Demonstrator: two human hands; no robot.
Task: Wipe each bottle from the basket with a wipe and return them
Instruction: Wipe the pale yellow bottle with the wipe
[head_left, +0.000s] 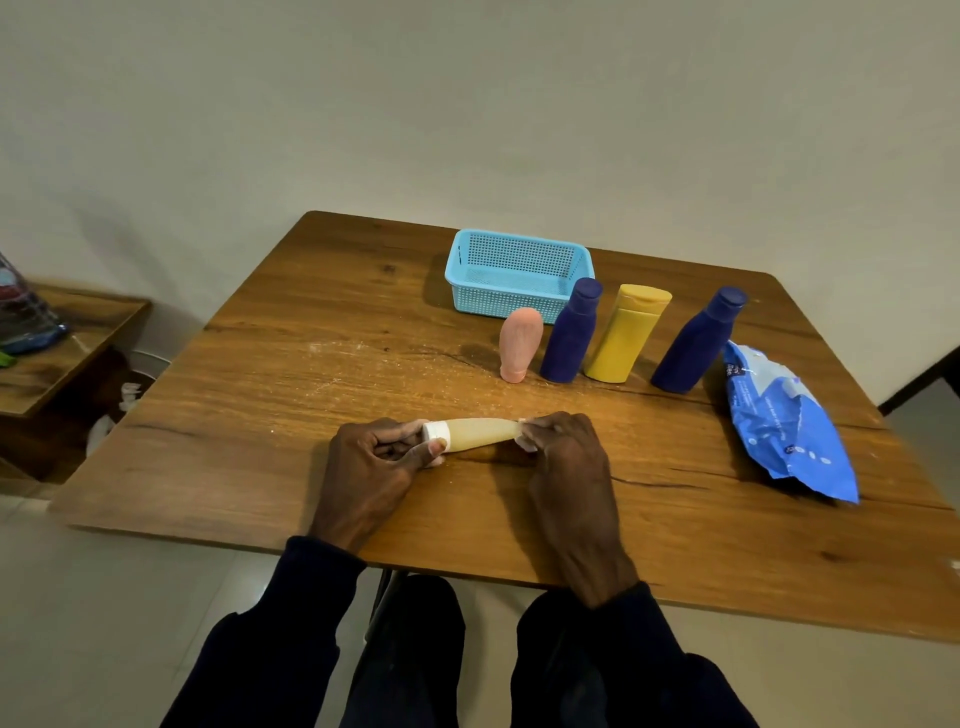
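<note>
A cream tube-shaped bottle (479, 432) with a white cap lies sideways just above the table, held between both hands. My left hand (375, 460) grips its capped end. My right hand (563, 452) pinches a white wipe (525, 441) against the bottle's flat end. The light-blue basket (519, 274) stands at the back with no bottle in it. In front of it stand a pink bottle (520, 344), a dark-blue bottle (571, 332), a yellow bottle (627, 333) and a second dark-blue bottle (698, 340).
A blue wipes packet (784, 423) lies at the table's right. The wooden table (291, 395) has a low wooden shelf (62, 358) to its left, holding a plastic bag. My knees sit under the table's near edge.
</note>
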